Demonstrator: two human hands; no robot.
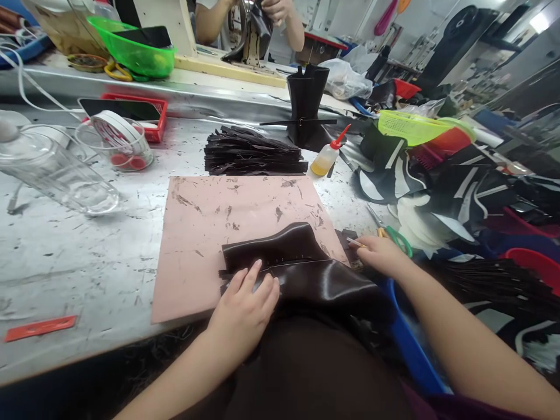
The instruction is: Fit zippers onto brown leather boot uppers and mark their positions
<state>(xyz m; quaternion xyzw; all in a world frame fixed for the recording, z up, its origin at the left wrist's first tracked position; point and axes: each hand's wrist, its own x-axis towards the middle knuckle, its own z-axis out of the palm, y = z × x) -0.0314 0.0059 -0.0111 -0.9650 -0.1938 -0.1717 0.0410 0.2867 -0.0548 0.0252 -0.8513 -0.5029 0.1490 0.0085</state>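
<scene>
A glossy dark brown leather boot upper point(328, 283) lies partly on a pink board point(192, 233), its near part hanging over the table edge toward my lap. A stitched seam and a row of small marks run along it. My left hand point(247, 300) rests on its left end, palm down with fingers spread, pressing the leather. Off the board's right side, my right hand point(385, 254) pinches a thin pale stick-like tool point(356, 242), whose exact kind I cannot make out. Its tip is over a small dark piece point(347, 239). Scissors point(397, 238) with green and orange handles lie just beyond.
Behind the board are dark leather strips point(254, 153), a glue bottle point(326, 158) and a standing boot upper point(306, 99). A clear bottle point(61, 169) and tape roll point(116, 135) stand left. Cut pieces point(455, 186) crowd the right. Another person's hands point(277, 10) work opposite.
</scene>
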